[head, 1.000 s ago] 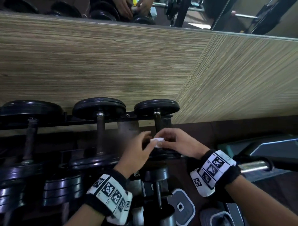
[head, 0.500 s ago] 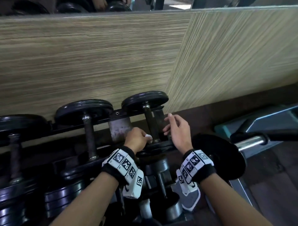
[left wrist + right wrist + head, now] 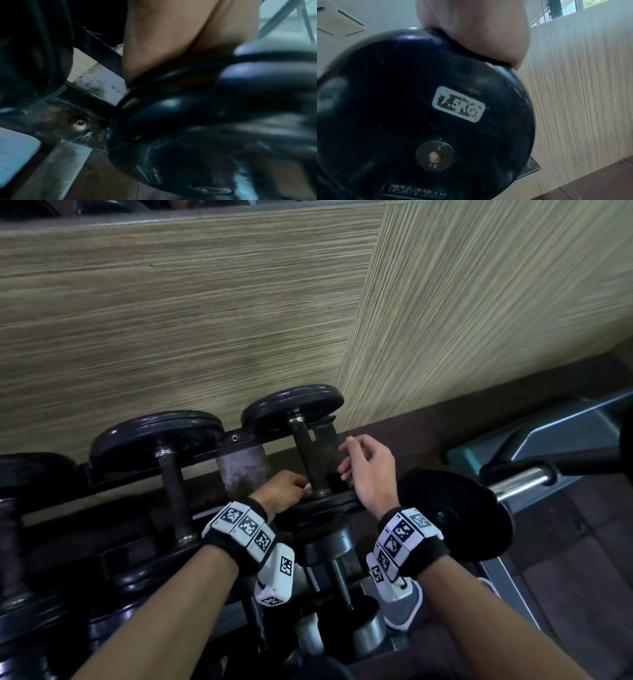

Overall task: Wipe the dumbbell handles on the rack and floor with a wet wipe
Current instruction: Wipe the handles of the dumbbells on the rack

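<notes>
While the left hand (image 3: 282, 486) pinches a white wet wipe (image 3: 307, 490) against the base of the rightmost dumbbell handle (image 3: 308, 455) on the rack (image 3: 209, 455), the right hand (image 3: 368, 470) hovers loosely curled beside it, holding nothing. Judging by this, neighbouring rack handles (image 3: 173, 491) and floor dumbbells (image 3: 337, 580) remain.

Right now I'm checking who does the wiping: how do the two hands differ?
The left hand is curled, pinching a white wipe against the base of the dumbbell handle; the right hand holds nothing, its fingers loosely bent. The left sits low by the near plate; the right is higher, on the handle's other side. Both wear marker-covered wristbands.
</notes>
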